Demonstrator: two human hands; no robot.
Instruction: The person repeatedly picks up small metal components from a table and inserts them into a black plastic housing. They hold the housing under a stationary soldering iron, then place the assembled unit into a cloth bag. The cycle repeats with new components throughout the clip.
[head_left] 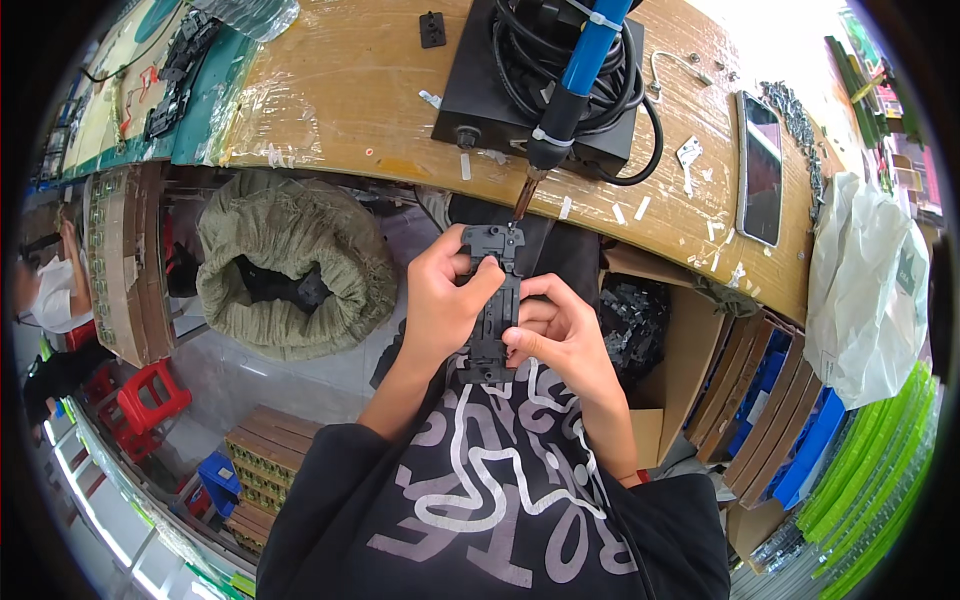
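Observation:
A long black plastic part (492,325) is held upright in front of my chest, between both hands. My left hand (440,300) grips its upper left side, the thumb pressed on its face. Lower down, the fingers and thumb of my right hand (562,335) close on its right edge. A blue and black electric screwdriver (553,135) slants down over the table edge. Its bit meets the part's top right corner, where a small screw seems to sit; whether they touch I cannot tell. Neither hand is on the screwdriver.
On the wooden table (330,90) stand a black box (465,100) with coiled cable, a smartphone (760,170) and a heap of small metal pieces (795,120). An open woven sack (240,310) and a carton (690,350) of black pieces flank me. A white bag (865,290) hangs right.

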